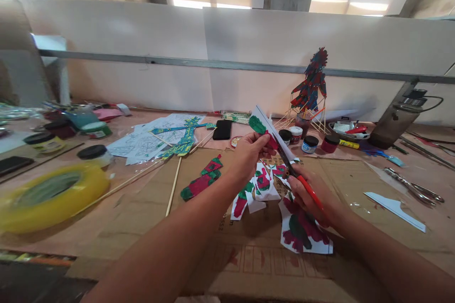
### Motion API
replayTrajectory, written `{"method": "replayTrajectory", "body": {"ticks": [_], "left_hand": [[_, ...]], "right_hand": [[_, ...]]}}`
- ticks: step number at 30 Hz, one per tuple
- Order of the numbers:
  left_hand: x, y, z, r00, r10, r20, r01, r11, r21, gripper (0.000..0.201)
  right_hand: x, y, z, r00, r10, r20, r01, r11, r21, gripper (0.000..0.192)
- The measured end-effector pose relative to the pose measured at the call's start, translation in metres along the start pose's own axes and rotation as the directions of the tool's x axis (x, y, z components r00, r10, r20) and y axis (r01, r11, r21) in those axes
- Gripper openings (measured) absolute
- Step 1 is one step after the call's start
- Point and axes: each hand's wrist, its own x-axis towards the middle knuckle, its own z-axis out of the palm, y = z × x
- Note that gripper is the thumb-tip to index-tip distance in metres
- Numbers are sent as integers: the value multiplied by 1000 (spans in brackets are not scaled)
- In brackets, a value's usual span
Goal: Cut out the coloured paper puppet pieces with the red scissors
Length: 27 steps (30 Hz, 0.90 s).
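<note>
My left hand (253,150) pinches a piece of white paper painted green and crimson (257,123), held up above the cardboard. My right hand (309,189) grips a pair of scissors with red handles (308,190); their dark blades lie against the paper's right edge. Below the hands lie several painted paper pieces (263,184) with white margins. A larger crimson and green painted cutout (300,229) rests under my right hand. Left of these, trimmed painted pieces (202,179) lie on the cardboard sheet (256,270).
A yellow tape roll (95,184) and paint jars (94,154) are at left. A blue stick puppet (185,137) lies on printed sheets (142,135) near a phone (222,129). A red-blue figure (313,83) stands behind more jars. Metal scissors (414,185) and a bottle (396,120) are right.
</note>
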Motion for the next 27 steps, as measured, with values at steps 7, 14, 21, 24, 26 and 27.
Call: {"method": "replayTrajectory", "body": {"ticks": [7, 14, 21, 24, 26, 27], "left_hand": [[2, -1, -1, 1000, 9, 8, -9, 1000, 6, 43], [3, -2, -2, 1000, 12, 17, -12, 1000, 7, 39], [3, 0, -2, 1000, 0, 14, 0, 1000, 18, 39], [4, -1, -3, 1000, 1, 20, -1, 1000, 15, 41], [4, -1, -3, 1000, 0, 28, -1, 1000, 11, 40], [4, -1, -3, 1000, -1, 30, 1, 1000, 10, 40]], "right_hand": [[0, 5, -1, 1000, 8, 11, -8, 1000, 5, 36], [1, -4, -3, 999, 31, 44, -33, 999, 39, 31], [2, 3, -3, 1000, -10, 27, 10, 1000, -7, 35], [1, 3, -3, 999, 0, 35, 0, 1000, 2, 33], [1, 1, -3, 999, 16, 40, -15, 1000, -10, 31], [1, 0, -3, 999, 18, 44, -17, 1000, -19, 31]]}}
